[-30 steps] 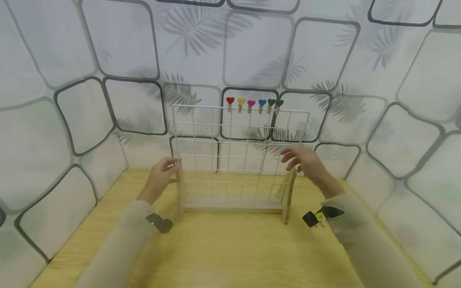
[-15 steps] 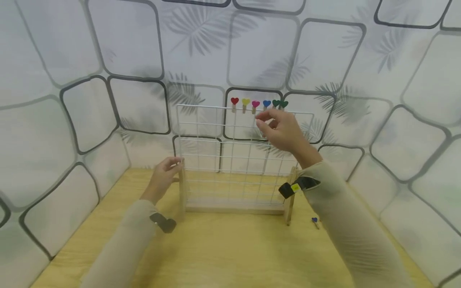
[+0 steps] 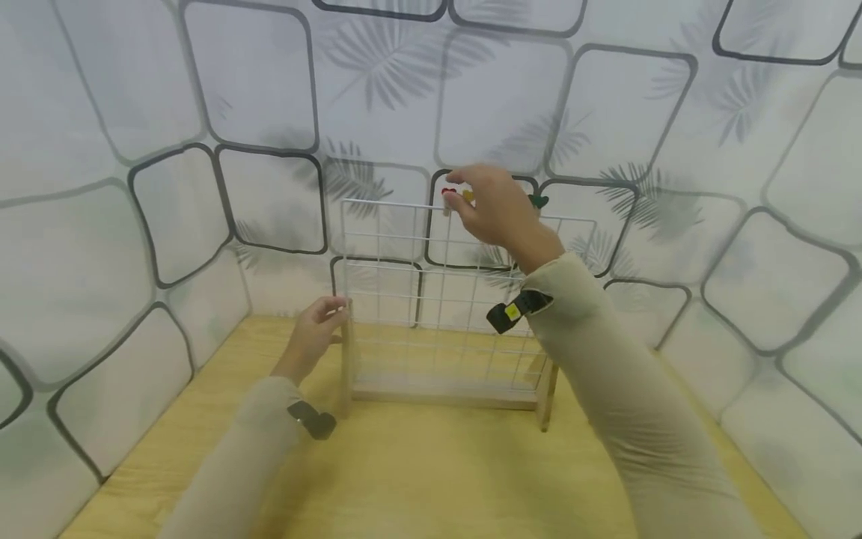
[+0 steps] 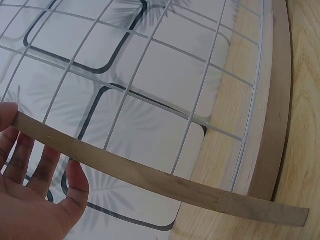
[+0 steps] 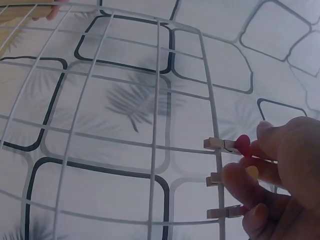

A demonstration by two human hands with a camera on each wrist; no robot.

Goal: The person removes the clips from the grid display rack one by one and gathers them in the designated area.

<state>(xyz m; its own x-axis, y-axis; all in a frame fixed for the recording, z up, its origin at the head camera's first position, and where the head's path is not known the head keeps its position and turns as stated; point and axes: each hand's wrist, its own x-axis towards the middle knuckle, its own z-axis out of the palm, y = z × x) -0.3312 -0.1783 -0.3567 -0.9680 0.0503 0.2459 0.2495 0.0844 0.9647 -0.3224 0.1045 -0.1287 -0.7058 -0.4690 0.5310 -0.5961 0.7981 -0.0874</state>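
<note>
A white wire grid (image 3: 397, 224) stands upright in a wooden stand (image 3: 444, 395). Heart-topped clothespins sit along its top bar. My right hand (image 3: 497, 209) is at the red heart clothespin (image 5: 220, 144), thumb and index finger spread on either side of its heart. Beside it, the yellow clothespin (image 5: 213, 178) and a pink one (image 5: 220, 213) are partly behind the fingers. A green heart clothespin (image 3: 537, 201) shows past the hand; the others are hidden. My left hand (image 4: 40, 195) grips the stand's left wooden upright (image 4: 135, 172) near its upper end, thumb against one edge and fingers round the other.
The stand rests on a yellow wood-grain table (image 3: 431, 464). Patterned cloth walls (image 3: 263, 195) rise behind it and at both sides. My right sleeve (image 3: 606, 374) crosses in front of the stand's right side.
My right hand has risen from the right upright and moved left along the top bar to the red clothespin. A dark blue heart clothespin seen earlier on the table is now hidden. The left hand stays put.
</note>
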